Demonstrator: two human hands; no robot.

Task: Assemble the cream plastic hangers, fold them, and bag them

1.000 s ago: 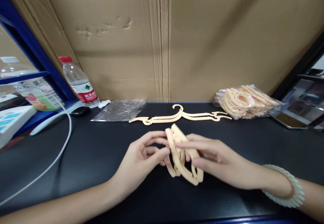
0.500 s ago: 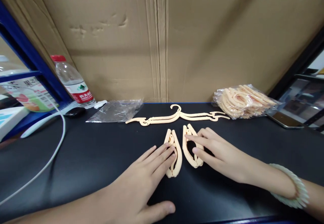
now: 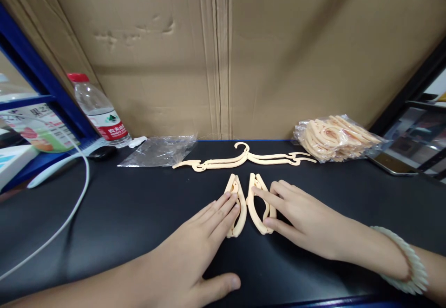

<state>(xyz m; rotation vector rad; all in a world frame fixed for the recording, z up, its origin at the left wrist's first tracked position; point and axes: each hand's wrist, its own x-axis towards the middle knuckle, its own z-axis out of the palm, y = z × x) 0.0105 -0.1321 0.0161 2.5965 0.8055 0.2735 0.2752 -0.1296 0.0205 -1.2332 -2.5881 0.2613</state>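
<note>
Two folded cream plastic hangers lie upright in the picture, side by side on the black table [image 3: 139,215], a narrow gap between them. The fingertips of my left hand [image 3: 205,233] rest flat on the left folded hanger [image 3: 241,215], thumb stretched out to the side. On the right folded hanger [image 3: 254,212], my right hand [image 3: 296,212] presses its index finger near the top and its thumb near the lower right edge. Behind both, an unfolded cream hanger [image 3: 226,163] lies spread out, hook towards the back, untouched.
A clear bag of cream hangers [image 3: 334,138] sits at the back right beside a phone [image 3: 393,164]. At the back left are an empty clear bag [image 3: 158,151], a bottle [image 3: 101,113], a black mouse [image 3: 103,153] and a white cable [image 3: 81,196]. Cardboard [image 3: 296,43] stands behind.
The right folded hanger has moved slightly left and towards me under my right hand, turning a little. The left one has shifted slightly left and away from me.
</note>
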